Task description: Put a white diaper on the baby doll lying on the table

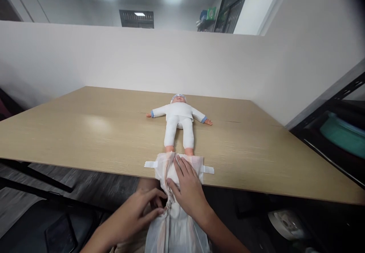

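An unfolded white diaper (196,165) hangs over the table's front edge toward my lap, its far end lying on the tabletop with a tape tab stretched out at each side. My left hand (149,205) is closed on the gathered, ruffled left edge of the diaper, thumb and fingers pinching it. Flat on the inner pad rests my right hand (188,186), fingers extended. Just beyond the diaper a baby doll (179,116) in white clothes with blue cuffs lies on its back, arms spread and feet toward me. Its feet are hidden by the diaper's far end.
The wooden table (85,139) runs up to a white wall (128,59) with a window above. A black shelf (336,131) holding a green item stands at the right. At lower left, a phone (60,234) lies on a dark chair (28,222).
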The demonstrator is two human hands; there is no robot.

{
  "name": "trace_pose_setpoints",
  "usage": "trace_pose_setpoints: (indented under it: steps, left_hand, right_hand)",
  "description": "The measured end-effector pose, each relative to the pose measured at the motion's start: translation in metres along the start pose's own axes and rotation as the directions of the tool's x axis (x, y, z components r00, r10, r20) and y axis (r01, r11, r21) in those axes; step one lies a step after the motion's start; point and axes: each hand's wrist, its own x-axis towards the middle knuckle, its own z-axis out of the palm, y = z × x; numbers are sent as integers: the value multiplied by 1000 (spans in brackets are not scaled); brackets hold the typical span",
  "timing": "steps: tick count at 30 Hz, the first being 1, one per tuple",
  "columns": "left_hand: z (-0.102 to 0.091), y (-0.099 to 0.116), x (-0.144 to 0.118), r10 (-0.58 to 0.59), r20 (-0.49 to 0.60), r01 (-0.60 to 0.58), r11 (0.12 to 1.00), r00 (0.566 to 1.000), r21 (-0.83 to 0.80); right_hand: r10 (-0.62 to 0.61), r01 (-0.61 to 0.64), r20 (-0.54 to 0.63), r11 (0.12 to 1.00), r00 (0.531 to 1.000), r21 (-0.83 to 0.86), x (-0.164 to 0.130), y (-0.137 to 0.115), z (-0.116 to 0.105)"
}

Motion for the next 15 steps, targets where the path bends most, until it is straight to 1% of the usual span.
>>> trace_pose_setpoints:
  steps: [2,4,6,8,10,12,13,15]
  left_hand:
    - [-26,5,14,98,-2,-97,986,995,132]
    - [-51,5,36,199,-51,-179,948,979,262]
    - [-71,0,66,331,-119,-251,865,936,434]
    - [-85,-7,101,442,-103,-292,732,891,615]
    - [-91,-11,137,481,-13,-316,597,877,738]
    - [-91,-11,169,483,129,-375,457,866,807]
    - [-89,-10,182,476,215,-423,388,853,819]
    - [-86,-7,204,454,379,-531,274,806,801]
  right_hand:
    - [1,-1,0,1000,1000,0,-1,0,3]
    - [4,-4,6,1000,1000,-1,-1,1,5]
    - [8,-8,8,1000,1000,-3,-1,2,6]
    - [7,-7,4,1000,1000,-4,-1,2,6]
    - [4,-4,1,1000,1000,-5,-1,2,6]
    - [3,-3,1,1000,1000,-5,-1,2,6]
    - [4,-4,0,1000,1000,-4,-1,2,6]
    - [10,-10,-3,1000,1000,0,-2,2,7]
